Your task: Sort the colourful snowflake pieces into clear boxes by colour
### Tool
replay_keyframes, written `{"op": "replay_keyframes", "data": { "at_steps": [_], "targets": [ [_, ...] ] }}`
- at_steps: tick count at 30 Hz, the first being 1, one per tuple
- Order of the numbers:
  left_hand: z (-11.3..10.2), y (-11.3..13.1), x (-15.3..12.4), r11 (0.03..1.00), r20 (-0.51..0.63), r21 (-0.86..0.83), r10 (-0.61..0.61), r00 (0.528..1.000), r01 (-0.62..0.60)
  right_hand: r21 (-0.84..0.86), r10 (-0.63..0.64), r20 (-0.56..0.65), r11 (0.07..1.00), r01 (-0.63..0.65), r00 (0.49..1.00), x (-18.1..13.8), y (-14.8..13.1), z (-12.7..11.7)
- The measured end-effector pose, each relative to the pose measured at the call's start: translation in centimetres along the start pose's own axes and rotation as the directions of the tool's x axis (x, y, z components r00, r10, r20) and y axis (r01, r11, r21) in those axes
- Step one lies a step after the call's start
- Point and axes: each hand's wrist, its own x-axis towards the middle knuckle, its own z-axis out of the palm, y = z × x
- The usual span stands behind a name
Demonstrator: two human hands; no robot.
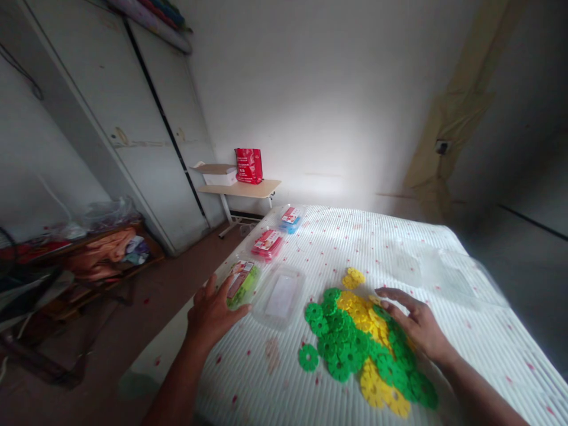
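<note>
A heap of green notched plastic snowflake discs [341, 340] and yellow ones [355, 307] lies on the bed. Over the right side of the heap is my right hand [417, 325], thumb and forefinger closing on a yellow snowflake disc [375, 300]. My left hand [213, 313] is open, its fingers spread around the near end of a clear plastic box with green contents [245, 283] and a printed label. Just right of that box lies an empty clear tray [280, 296]. A small yellow cluster [353, 277] sits beyond the heap.
Farther along the left edge are a box with red contents [267, 244] and one with blue contents [291, 219]. Clear plastic containers [448, 275] rest at the right. Behind the bed, a small table [260, 189] holds a red bag [249, 165] and a white carton [219, 176].
</note>
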Motion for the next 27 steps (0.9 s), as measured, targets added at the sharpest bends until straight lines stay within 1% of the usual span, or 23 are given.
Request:
{"op": "replay_keyframes", "data": {
  "at_steps": [3, 7, 10, 13, 17, 27],
  "targets": [
    [0.6, 0.0, 0.2, 1.000, -0.029, -0.012, -0.001, 1.000, 0.001, -0.001, 0.010, -0.003, 1.000, -0.010, 1.000, 0.0, 0.0, 0.0],
    [1.0, -0.1, 0.4, 0.996, -0.106, 0.032, 0.085, 0.991, -0.082, 0.009, 0.030, -0.013, 1.000, -0.030, 0.999, 0.0, 0.2, 0.1],
    [1.1, -0.1, 0.4, 0.992, -0.162, 0.067, 0.118, 0.980, -0.109, 0.016, 0.029, -0.017, 0.999, -0.029, 0.999, 0.0, 0.5, 0.3],
    [1.2, -0.2, 0.2, 0.992, -0.165, 0.069, 0.117, 0.979, -0.107, 0.022, 0.032, -0.009, 0.999, -0.032, 0.999, -0.1, 0.9, 0.5],
    [1.3, -0.4, 0.0, 0.993, -0.154, 0.027, 0.117, 0.981, -0.115, 0.027, 0.045, 0.008, 0.999, -0.045, 0.999, -0.1, 1.4, 0.7],
    [2.1, -0.9, 0.4, 0.984, -0.283, 0.007, 0.174, 0.943, -0.179, 0.094, 0.063, 0.018, 0.993, -0.065, 0.998, 0.0, 0.6, 0.7]
  ]
}}
